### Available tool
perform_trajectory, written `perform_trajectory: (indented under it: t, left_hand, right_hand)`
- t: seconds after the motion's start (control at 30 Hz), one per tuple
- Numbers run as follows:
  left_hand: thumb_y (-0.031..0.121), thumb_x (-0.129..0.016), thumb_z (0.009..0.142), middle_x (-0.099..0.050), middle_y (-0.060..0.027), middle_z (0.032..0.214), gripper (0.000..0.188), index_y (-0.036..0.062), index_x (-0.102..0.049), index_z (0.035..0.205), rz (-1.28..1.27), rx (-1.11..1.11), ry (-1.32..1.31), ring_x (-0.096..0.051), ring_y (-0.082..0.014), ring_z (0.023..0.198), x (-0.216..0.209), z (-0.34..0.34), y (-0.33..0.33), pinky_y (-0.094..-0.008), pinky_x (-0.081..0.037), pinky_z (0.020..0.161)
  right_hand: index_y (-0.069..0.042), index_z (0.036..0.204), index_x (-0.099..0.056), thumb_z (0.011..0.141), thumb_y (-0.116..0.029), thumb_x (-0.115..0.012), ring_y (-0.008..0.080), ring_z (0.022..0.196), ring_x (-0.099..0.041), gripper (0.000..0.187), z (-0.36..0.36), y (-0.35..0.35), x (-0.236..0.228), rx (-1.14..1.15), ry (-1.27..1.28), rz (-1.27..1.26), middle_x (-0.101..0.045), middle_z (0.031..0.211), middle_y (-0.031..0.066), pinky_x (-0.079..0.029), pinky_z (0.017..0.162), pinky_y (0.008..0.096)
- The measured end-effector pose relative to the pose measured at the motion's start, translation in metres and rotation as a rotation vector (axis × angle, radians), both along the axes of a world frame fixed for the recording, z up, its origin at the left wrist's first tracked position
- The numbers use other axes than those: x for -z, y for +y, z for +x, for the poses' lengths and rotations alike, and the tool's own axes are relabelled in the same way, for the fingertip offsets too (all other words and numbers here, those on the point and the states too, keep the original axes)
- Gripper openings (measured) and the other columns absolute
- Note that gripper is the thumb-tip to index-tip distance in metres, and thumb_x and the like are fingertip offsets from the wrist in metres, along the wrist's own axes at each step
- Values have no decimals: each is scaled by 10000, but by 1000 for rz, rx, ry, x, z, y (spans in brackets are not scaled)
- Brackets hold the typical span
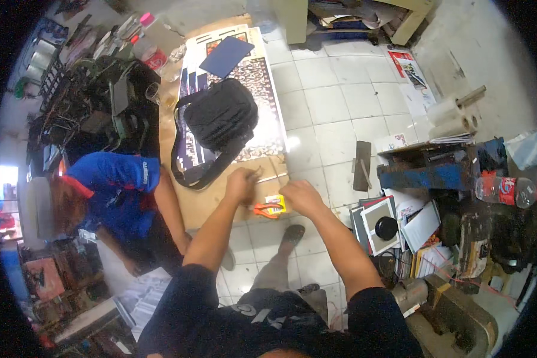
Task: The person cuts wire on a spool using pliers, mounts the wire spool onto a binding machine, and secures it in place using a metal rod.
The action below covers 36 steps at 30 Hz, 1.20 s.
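My left hand point(241, 186) is over the near end of a brown-topped table point(212, 190), fingers curled and slightly blurred. My right hand point(301, 196) is closed just off the table's right corner. What either hand holds, if anything, is too small to make out. A thin pale line point(271, 178) runs across the tabletop between them. Below that, at the near edge, lie a small yellow-and-white packet point(275, 203) and an orange-handled tool point(267, 210), its kind unclear. Farther up the table is a black shoulder bag point(222, 114) with its strap trailing toward my left hand.
A dark blue folder point(227, 56) lies on a large printed poster point(265, 89). A person in a blue shirt point(114, 188) is at my left, an arm near the table. Dark machinery point(92, 113) stands beyond. On my right are a cluttered shelf point(426, 173) and a plastic bottle point(507, 191).
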<state>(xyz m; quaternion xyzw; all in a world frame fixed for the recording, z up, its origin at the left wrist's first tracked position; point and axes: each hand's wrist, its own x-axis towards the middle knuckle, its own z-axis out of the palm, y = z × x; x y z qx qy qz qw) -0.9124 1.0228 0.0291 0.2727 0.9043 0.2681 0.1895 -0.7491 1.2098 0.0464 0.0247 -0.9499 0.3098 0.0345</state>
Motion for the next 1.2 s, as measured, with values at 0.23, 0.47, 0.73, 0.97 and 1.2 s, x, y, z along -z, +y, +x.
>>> perform_trajectory:
  t: [0.23,0.47,0.73,0.97,1.2]
  left_hand:
    - [160,-645,885,-662,-173,902,215,35,-707,1049,294,-210,67,-651,-297,833,-56,7,-25,-357,-495,747]
    - [176,-619,946,-692,-91,968,317,-61,-635,1156,548,-448,-461,-652,-155,875,-74,50,-29,-286,-526,795]
    - [277,-568,963,-694,-63,930,325,14,-673,1123,544,-11,-691,-632,-153,815,-153,127,23,-297,-506,757]
    - [249,-601,935,-673,-141,807,277,-8,-693,980,358,881,-601,-626,-181,724,-229,283,43,-327,-488,692]
    - [104,-689,855,-686,-133,920,196,12,-698,1028,527,1638,-653,-669,-230,830,-302,491,24,-320,-525,685]
  right_hand:
    - [-141,942,-662,830,-168,-551,213,1093,-552,161,-42,-6,23,-167,-10,309,-624,1077,44,-455,838,366]
    - [-106,1179,-641,858,-95,-560,248,1256,-500,331,-29,-21,16,-8,-129,-13,-541,1351,102,-404,1018,399]
    - [-59,1253,-598,950,-219,-580,290,1181,-545,343,80,-22,-132,517,5,-1023,-566,1262,153,-430,1005,335]
    - [-19,1091,-657,895,-191,-629,309,922,-587,262,309,-61,-222,643,240,-375,-592,949,152,-478,814,390]
    - [-50,1036,-637,927,-242,-599,325,895,-639,225,575,-244,-372,1188,84,-153,-629,1034,133,-508,753,393]
